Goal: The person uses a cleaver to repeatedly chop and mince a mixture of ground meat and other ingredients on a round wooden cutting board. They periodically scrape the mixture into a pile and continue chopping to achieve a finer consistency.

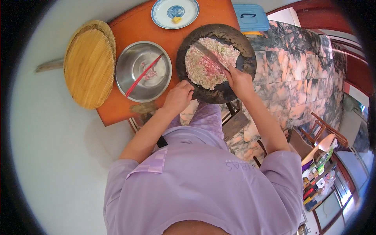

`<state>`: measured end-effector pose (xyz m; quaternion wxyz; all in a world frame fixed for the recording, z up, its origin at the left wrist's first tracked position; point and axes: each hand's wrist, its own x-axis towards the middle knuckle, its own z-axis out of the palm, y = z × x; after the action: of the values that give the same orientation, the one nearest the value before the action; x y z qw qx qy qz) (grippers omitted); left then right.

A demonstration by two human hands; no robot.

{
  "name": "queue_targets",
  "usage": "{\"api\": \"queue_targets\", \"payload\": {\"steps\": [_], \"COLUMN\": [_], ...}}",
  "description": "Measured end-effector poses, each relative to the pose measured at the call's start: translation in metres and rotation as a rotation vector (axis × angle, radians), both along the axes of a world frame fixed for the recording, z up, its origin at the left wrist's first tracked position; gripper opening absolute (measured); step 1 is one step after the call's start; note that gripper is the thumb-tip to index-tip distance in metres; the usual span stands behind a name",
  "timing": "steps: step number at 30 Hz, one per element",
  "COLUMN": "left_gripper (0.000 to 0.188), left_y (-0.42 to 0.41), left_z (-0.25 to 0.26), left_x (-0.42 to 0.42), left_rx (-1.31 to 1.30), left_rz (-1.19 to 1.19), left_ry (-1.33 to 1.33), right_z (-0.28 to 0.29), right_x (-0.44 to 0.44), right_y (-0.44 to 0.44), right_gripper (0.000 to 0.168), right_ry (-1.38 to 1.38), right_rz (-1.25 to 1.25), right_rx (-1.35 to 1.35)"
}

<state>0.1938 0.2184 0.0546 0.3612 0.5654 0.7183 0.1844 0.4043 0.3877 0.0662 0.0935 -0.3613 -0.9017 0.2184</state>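
A dark, worn round chopping board [217, 97] sits at the table's right front edge. Spread over it is a flat layer of minced meat [195, 69], pink in the middle and paler, slightly greenish, around. My right hand [240, 82] grips the handle of a kitchen knife [208, 53], whose wide blade lies across the mince, pointing up and left. At the board's lower left rim, my left hand [179, 95] holds the edge with curled fingers. Left of the board stands a steel bowl [123, 70] with meat scraps inside. Red chopsticks [141, 78] rest slanting in it.
A white and blue plate [160, 13] with a small yellow piece [176, 20] lies on the orange table [132, 29]. Round wooden lids or boards [89, 70] lean at the left wall. A blue lidded box [251, 22] is beyond the right edge. A stool [236, 124] stands below.
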Motion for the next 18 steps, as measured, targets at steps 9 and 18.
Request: {"api": "queue_targets", "payload": {"steps": [9,18], "left_gripper": [0.012,0.013], "left_y": [-0.001,-0.004], "left_z": [0.000,-0.001], "left_x": [0.005,0.004], "left_rx": [0.061,0.038], "left_rz": [-0.028,-0.061], "left_ry": [-0.035,-0.020], "right_z": [-0.025,-0.042], "right_x": [0.012,-0.024], "right_y": [0.001,-0.056], "right_gripper": [0.017,0.019], "right_ry": [-0.107,-0.189], "right_rz": [0.021,-0.441], "right_rx": [-0.047,-0.244]}}
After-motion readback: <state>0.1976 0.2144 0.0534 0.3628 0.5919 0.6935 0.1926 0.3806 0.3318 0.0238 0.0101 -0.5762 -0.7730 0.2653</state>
